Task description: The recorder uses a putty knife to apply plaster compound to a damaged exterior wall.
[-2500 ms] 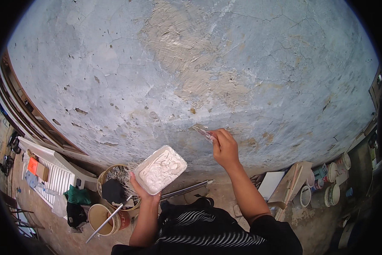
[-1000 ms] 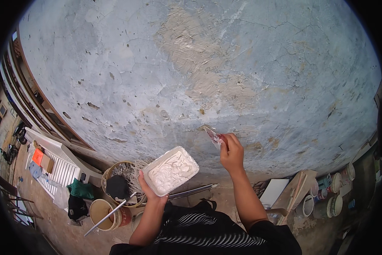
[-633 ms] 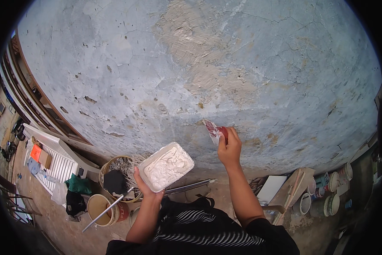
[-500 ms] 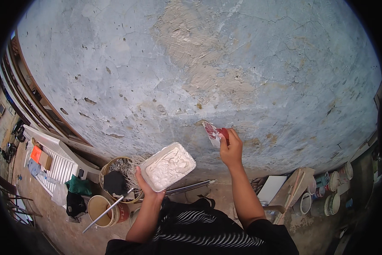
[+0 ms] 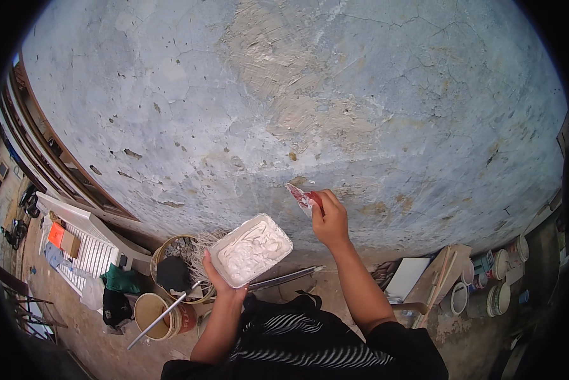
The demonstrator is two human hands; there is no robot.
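In my left hand [image 5: 222, 280] is a white rectangular tub [image 5: 281, 239], tilted and filled with creamy off-white paste [image 5: 249, 252]. The fingers wrap round its lower left side, partly hidden beneath it. My right hand [image 5: 331, 218] is closed round the red handle of a putty knife [image 5: 303, 198], whose blade is smeared with white and points up and left. The blade lies at or very close to the blue-grey wall [image 5: 417, 145], near a small chipped spot; contact cannot be told. Higher up, a beige patch of rough filler [image 5: 284, 76] spreads over the wall.
At lower left stand a bucket [image 5: 146, 310] with a metal pole across it, a mop head [image 5: 210, 244], a black cloth bundle [image 5: 115, 307] and a white slatted bench [image 5: 94, 244]. Boards [image 5: 446, 272] and several paint pails [image 5: 501, 297] are at lower right.
My right hand has moved a little left and up along the wall with the putty knife. The tub in my left hand has hardly moved.
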